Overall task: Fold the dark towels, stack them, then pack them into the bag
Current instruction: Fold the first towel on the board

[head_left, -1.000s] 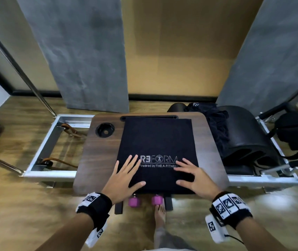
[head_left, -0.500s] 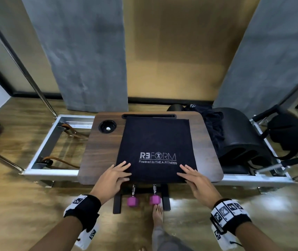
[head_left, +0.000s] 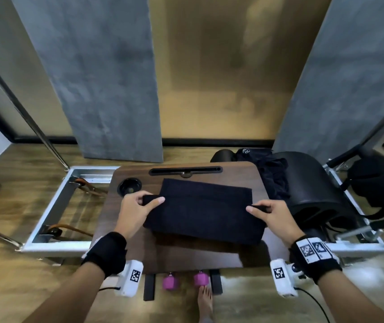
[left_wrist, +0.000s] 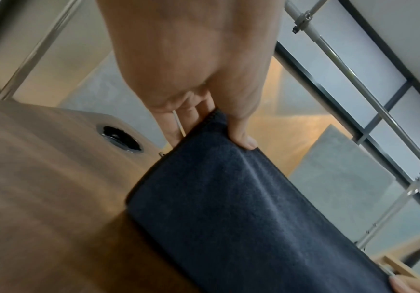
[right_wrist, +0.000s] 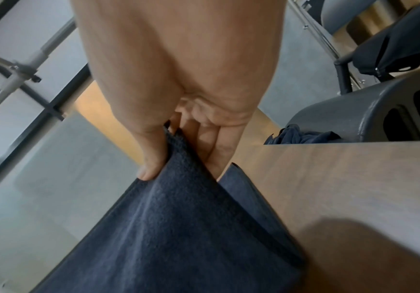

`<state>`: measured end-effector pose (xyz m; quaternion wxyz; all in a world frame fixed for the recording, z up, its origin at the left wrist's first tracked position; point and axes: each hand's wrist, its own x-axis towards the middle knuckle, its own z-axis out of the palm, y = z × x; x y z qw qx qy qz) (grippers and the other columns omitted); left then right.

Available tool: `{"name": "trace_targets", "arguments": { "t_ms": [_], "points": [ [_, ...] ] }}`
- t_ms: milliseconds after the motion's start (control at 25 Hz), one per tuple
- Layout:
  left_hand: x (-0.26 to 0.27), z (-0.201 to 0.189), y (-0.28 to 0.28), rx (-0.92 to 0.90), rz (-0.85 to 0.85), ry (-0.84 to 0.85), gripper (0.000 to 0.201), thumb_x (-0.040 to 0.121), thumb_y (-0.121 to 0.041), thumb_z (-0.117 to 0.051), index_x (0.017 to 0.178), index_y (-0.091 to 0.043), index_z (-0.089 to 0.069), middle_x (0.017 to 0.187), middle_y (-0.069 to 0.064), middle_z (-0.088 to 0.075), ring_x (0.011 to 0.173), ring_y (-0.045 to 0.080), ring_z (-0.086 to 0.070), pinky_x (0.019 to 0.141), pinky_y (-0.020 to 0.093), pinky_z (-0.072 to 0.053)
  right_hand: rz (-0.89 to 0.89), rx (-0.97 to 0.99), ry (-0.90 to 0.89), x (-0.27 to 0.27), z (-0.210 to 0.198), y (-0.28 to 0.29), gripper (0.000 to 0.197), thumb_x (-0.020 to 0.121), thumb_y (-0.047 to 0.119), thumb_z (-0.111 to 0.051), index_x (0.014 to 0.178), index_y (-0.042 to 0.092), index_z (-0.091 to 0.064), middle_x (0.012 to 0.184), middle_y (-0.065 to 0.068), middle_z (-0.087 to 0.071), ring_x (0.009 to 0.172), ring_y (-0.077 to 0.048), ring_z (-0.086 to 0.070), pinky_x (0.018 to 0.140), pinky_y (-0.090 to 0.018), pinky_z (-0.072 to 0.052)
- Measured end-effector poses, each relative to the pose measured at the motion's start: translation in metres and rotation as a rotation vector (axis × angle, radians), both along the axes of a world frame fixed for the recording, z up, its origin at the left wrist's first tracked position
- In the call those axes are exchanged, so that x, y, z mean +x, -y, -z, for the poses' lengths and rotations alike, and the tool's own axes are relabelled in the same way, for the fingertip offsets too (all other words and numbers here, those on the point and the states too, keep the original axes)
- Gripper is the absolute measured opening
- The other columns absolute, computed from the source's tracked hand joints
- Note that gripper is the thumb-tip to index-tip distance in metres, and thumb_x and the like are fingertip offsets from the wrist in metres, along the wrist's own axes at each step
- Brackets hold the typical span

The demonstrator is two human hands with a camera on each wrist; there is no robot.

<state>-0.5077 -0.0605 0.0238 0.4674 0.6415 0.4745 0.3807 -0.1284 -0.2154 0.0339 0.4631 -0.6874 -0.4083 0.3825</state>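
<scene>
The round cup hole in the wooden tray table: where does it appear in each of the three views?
Head: cup hole sits at the tray's far left corner, just beyond the left hand.
Left wrist: it lies left of centre, left of the fingers.
Right wrist: not in the picture.
Shared landmark: the dark towel, pinched by both hands, shows in all three views.
</scene>
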Motion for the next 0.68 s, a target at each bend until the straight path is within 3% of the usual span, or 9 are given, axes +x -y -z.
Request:
{"name": "trace_targets", "arguments": {
  "t_ms": [80,200,280,480,600,680],
  "points": [
    [0.020,-0.001,-0.029,-0.019,-0.039,-0.026,0.007,0.089,-0.024,-0.086,0.089,-0.019,-0.081,0.088,-0.001,-0.081,0.085,0.012,-0.077,0.072,0.027,-0.058,0.051,-0.003,-0.038,0.017,0.003,-0.026,0.005,0.092,0.009,-0.077,0.096,0.009,-0.080,0.094,-0.014,-0.078,0.087,-0.022,-0.075,0.069,-0.037,-0.060],
    [0.047,0.007,-0.068,-0.060,-0.094,-0.084,0.006,0.092,-0.020,-0.083,0.088,-0.017,-0.080,0.087,0.000,-0.081,0.086,0.017,-0.076,0.078,0.037,-0.060,0.090,-0.043,-0.071,0.041,0.015,-0.063,0.008,0.094,0.005,-0.074,0.099,0.008,-0.079,0.096,-0.015,-0.078,0.090,-0.025,-0.076,0.074,-0.045,-0.062],
    [0.061,0.018,-0.088,-0.092,-0.123,-0.129,0.008,0.092,-0.019,-0.083,0.085,-0.017,-0.079,0.086,0.003,-0.080,0.088,0.022,-0.076,0.081,0.040,-0.059,0.105,-0.083,-0.087,0.052,0.024,-0.082,0.005,0.093,0.005,-0.075,0.096,0.007,-0.079,0.094,-0.017,-0.079,0.087,-0.026,-0.077,0.072,-0.043,-0.063],
    [0.094,0.057,-0.121,-0.196,-0.216,-0.316,0.009,0.091,-0.013,-0.082,0.088,-0.007,-0.076,0.088,0.008,-0.076,0.098,0.031,-0.075,0.081,0.032,-0.052,0.196,-0.244,-0.062,0.071,0.053,-0.116,0.015,0.087,0.004,-0.081,0.095,-0.006,-0.073,0.082,-0.018,-0.074,0.062,-0.018,-0.069,0.055,-0.035,-0.060],
    [0.098,0.061,-0.120,-0.168,-0.243,-0.412,0.013,0.093,-0.017,-0.080,0.100,-0.008,-0.074,0.097,0.011,-0.075,0.104,0.033,-0.070,0.090,0.036,-0.052,0.241,-0.257,0.072,0.073,0.056,-0.116,0.019,0.081,0.013,-0.089,0.088,0.006,-0.073,0.068,-0.008,-0.070,0.058,-0.019,-0.065,0.056,-0.036,-0.059],
    [0.102,0.057,-0.115,-0.106,-0.227,-0.480,0.028,0.094,-0.020,-0.078,0.119,-0.012,-0.068,0.113,0.010,-0.067,0.113,0.033,-0.064,0.095,0.040,-0.050,0.258,-0.235,0.290,0.074,0.055,-0.116,0.019,0.079,0.022,-0.090,0.087,0.017,-0.073,0.067,-0.001,-0.069,0.062,-0.018,-0.066,0.065,-0.035,-0.056]
  ]
}}
